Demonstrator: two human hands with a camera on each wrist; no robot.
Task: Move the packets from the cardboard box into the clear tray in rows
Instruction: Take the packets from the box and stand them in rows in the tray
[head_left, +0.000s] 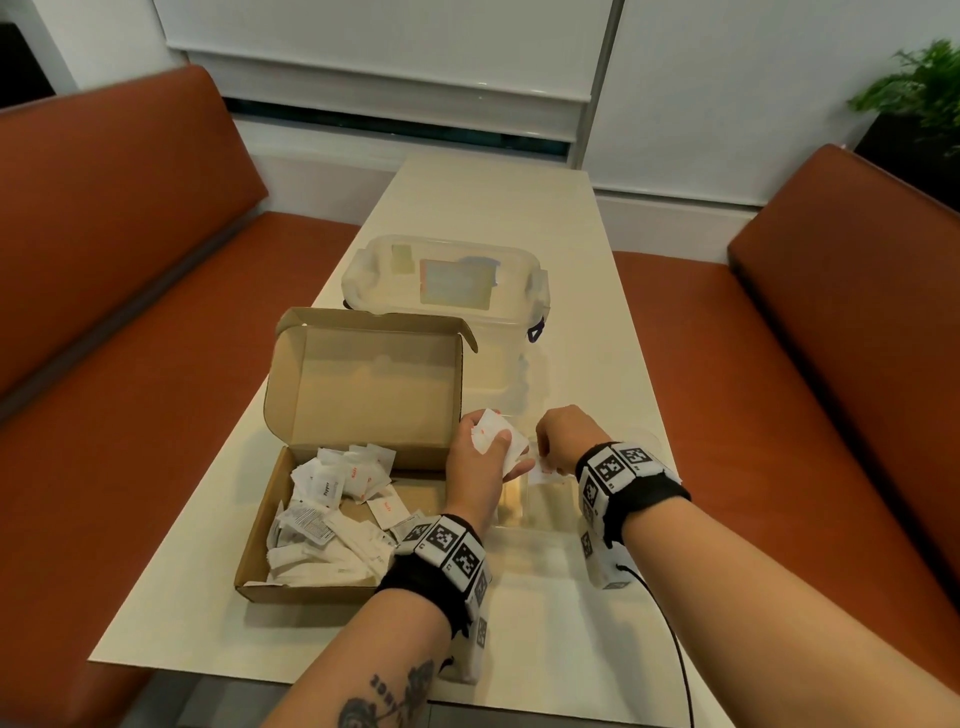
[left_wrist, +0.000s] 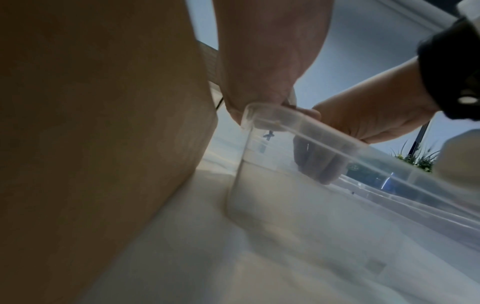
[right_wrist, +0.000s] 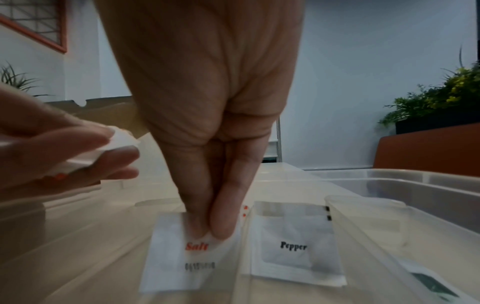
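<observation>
On the table (head_left: 571, 291) I've got the cardboard box (head_left: 270, 525) w/ most packets (head_left: 332, 519) still inside, clear tray (right_wrist: 405, 222) beside it, left hand (head_left: 480, 462) gripping a few spares, right hand (right_wrist: 207, 230) pinching the Salt packet (right_wrist: 191, 253) flat beside Pepper (right_wrist: 294, 246) — light, floppy, prob slippery, so I'd nip edges.

- Head view looks steeply down from above at the desk (head_left: 545, 218), facing 12 o'clock along it.
- Left wrist view sits low, close beside the clear tray (left_wrist: 337, 135).
- Right wrist view looks along the fingers (right_wrist: 228, 222), close, into the same tray.
</observation>
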